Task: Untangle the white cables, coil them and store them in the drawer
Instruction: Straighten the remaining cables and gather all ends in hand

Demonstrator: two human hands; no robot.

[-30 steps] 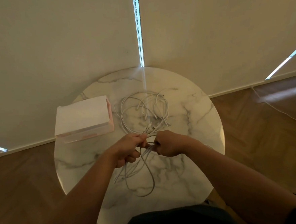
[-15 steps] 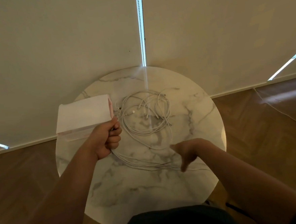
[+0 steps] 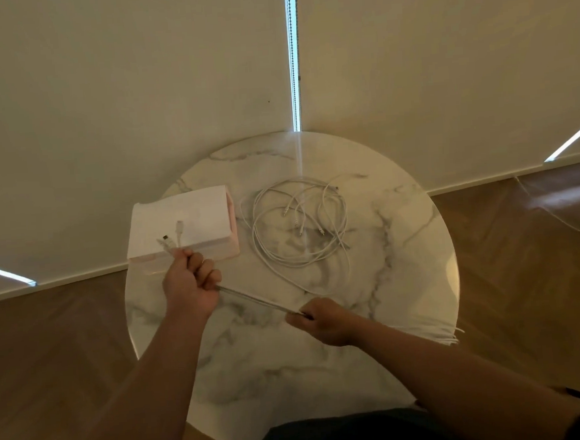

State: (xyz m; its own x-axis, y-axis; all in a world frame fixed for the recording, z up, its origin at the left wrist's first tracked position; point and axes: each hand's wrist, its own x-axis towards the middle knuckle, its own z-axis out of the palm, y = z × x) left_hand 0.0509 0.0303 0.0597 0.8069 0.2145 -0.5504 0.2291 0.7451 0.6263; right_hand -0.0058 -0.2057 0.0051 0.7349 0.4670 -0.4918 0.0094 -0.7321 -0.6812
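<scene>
- The pale pink and white drawer box [image 3: 182,224] sits on the left side of the round marble tabletop [image 3: 403,246], near the far edge; I see only its top and front, so I cannot tell what is inside.
- My left hand [image 3: 190,285] is a closed fist just in front of that box, its fingers [image 3: 204,268] wrapped around a bunch of white cables [image 3: 256,301].
- Two plug ends [image 3: 173,236] stick up out of that fist and show against the white top of the box.
- From the fist the bunch runs taut and straight, down and to the right, into my right hand [image 3: 323,320].
- My right fingers [image 3: 297,319] are pinched shut on the same strands, above the bare marble.
- Past my right forearm more white strands run to the tabletop's right edge [image 3: 441,336] and hang over it.
- The remaining cable pile [image 3: 299,226] lies loose on the tabletop right of the box, apart from both hands: overlapping loops with several small connectors lying inside the ring.
- One thin strand trails from that pile toward my right hand.
</scene>
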